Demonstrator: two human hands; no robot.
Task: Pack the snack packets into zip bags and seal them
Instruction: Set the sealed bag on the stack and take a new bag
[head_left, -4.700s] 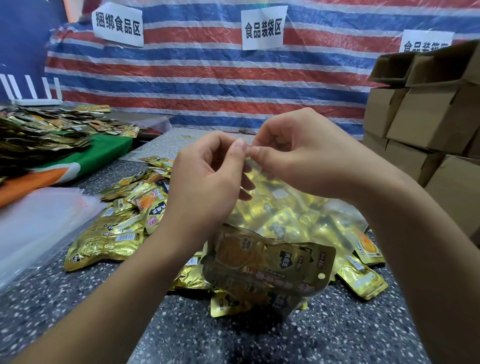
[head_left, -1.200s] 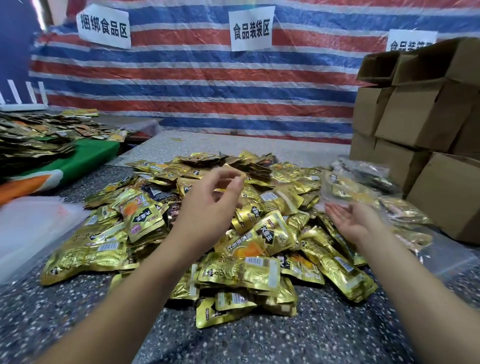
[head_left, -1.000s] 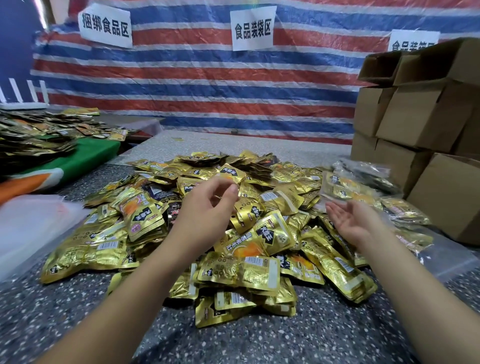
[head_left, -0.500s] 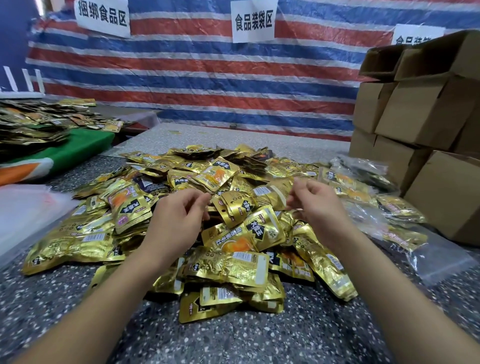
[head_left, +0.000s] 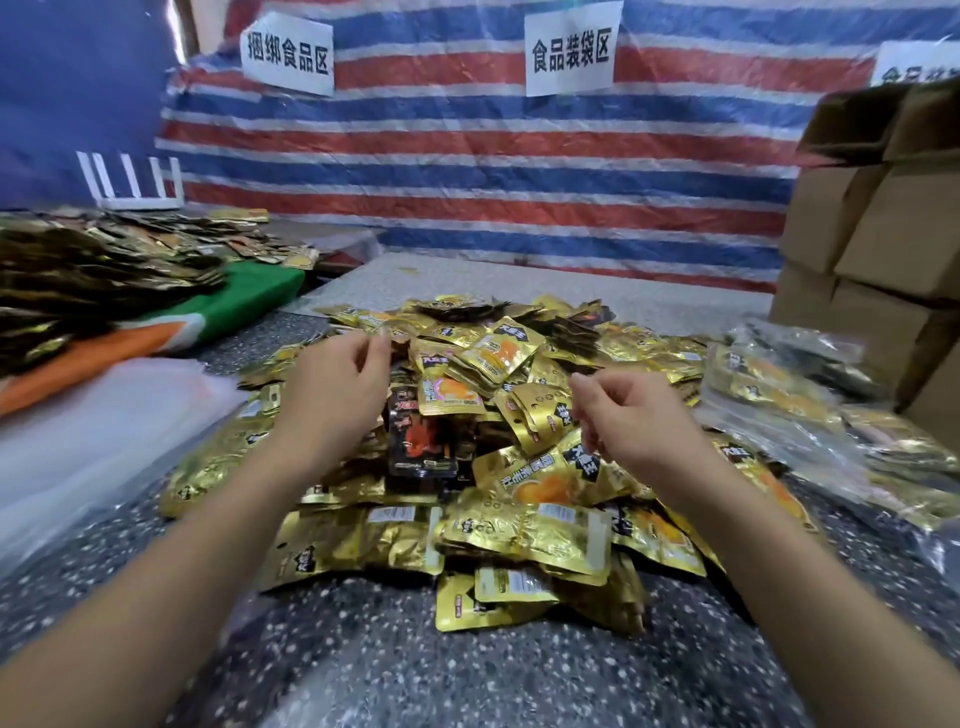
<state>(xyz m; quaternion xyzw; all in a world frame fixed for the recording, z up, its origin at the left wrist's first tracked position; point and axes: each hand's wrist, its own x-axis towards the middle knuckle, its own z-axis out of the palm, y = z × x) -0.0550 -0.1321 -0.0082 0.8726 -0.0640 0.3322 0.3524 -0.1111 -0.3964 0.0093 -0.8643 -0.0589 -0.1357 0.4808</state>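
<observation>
Head view, the only one: both forearms are cut off by the lower edge, and the stack of cardboard boxes (head_left: 883, 249) is cut off at the right edge. The left hand (head_left: 335, 387) and the right hand (head_left: 631, 415) hover over the pile of snack packets (head_left: 524, 525) in the middle of the speckled stone counter (head_left: 363, 670). Each hand has its fingers curled loosely inward, thumb near the fingertips; I cannot tell if anything thin is pinched between them, because motion blur hides this.

The packets are flat pouches of shiny gold foil with crimped edges, too many and too overlapped to count. One black packet (head_left: 423, 441) with red print lies between the two hands. At the right edge of the counter lie filled zip bags (head_left: 810, 415) of clear, wrinkled plastic, with gold packets visible inside; how many bags is hard to make out. At the left edge lies a pile of empty clear bags (head_left: 98, 431), smooth and milky. Behind it is a second heap of dark gold packets (head_left: 93, 275) on a green and orange cloth (head_left: 208, 312).

On the striped tarpaulin (head_left: 493, 171) hang three white paper signs; the third sign (head_left: 914, 65) is half hidden by the boxes.
</observation>
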